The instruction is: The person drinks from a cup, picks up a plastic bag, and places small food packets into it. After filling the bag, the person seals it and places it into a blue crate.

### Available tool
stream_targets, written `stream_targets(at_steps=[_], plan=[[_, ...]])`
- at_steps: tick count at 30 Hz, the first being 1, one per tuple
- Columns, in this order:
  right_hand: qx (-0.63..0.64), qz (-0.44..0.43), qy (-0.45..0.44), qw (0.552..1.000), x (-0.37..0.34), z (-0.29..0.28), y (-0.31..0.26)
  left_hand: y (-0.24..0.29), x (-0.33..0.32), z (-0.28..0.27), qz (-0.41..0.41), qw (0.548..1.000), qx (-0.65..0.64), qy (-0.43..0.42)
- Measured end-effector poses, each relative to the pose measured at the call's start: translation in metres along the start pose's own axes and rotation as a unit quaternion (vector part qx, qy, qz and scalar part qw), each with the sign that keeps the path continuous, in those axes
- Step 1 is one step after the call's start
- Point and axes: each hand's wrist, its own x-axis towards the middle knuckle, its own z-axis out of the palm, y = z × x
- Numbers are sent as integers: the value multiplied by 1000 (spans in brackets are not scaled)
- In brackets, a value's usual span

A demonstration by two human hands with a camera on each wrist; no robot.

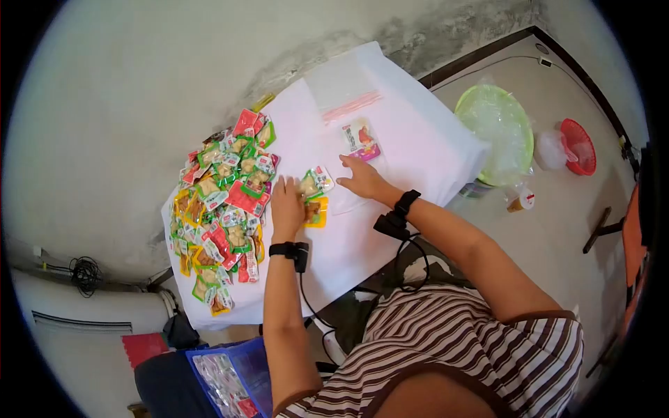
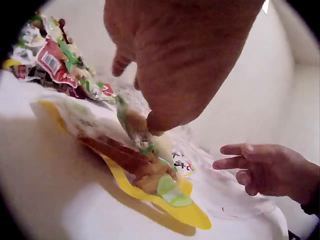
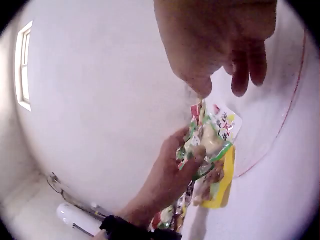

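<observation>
On the white-covered table, my left hand (image 1: 286, 211) holds a green-edged snack packet (image 1: 316, 182) by its near side, thumb on its face. A yellow-edged packet (image 1: 316, 212) of brown food lies right beside that thumb, its edge raised in the left wrist view. My right hand (image 1: 364, 179) is just to the right, fingers loosely spread with nothing in them. Under and beyond it lies a clear zip bag (image 1: 350, 106) with red stripes at its mouth, and a white and purple packet (image 1: 361, 139) shows within the bag's outline.
A large heap of snack packets (image 1: 226, 202) covers the table's left side. On the floor at right are a green tub (image 1: 519, 115) with clear plastic in it and a red basket (image 1: 591, 161). A blue bin (image 1: 251, 362) with packets stands near my left elbow.
</observation>
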Motion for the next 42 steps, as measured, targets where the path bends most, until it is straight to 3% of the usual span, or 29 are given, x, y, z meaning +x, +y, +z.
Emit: stream_targets(at_steps=[2,5,7,8,10,13,17,18,19,20,21,23,27,31,36,42], plan=[[-18,5,-24,1000,5,1,-2,-4,-5,10,-137,985,-79,-73],[-68,-7,-51,996,16,10,-2,-4,-7,13,-144,987,-48,-54],[17,87,-75,993,20,13,-16,-7,-5,13,-132,987,-82,-50],[18,87,-76,993,23,14,-23,-8,-4,13,-118,985,-117,-47],[95,235,-157,955,28,12,-36,-4,-8,15,-106,986,-131,-8],[-18,161,-115,980,35,27,-27,3,-10,11,-75,987,-134,49],[89,125,-200,968,36,17,-18,18,-19,-2,-65,978,-161,117],[112,129,-155,973,35,8,-21,23,-21,-4,-66,978,-164,114],[135,134,-107,976,30,-3,-22,29,-26,-3,-91,969,-160,165],[131,142,-104,976,23,-19,-23,37,-29,-2,-117,956,-158,216],[192,158,-80,965,13,-38,-25,46,-32,0,-116,956,-166,212],[268,186,-22,945,-9,-75,-33,65,-37,1,14,981,-148,125],[338,209,49,916,-63,-124,-31,99,-33,9,37,993,-95,63],[359,230,36,904,-117,-146,-16,101,-27,23,30,996,-61,60],[329,320,-12,888,-158,-129,-1,91,-26,36,45,998,-18,36],[374,306,24,875,-153,-101,-10,113,-25,21,32,995,-60,76]])
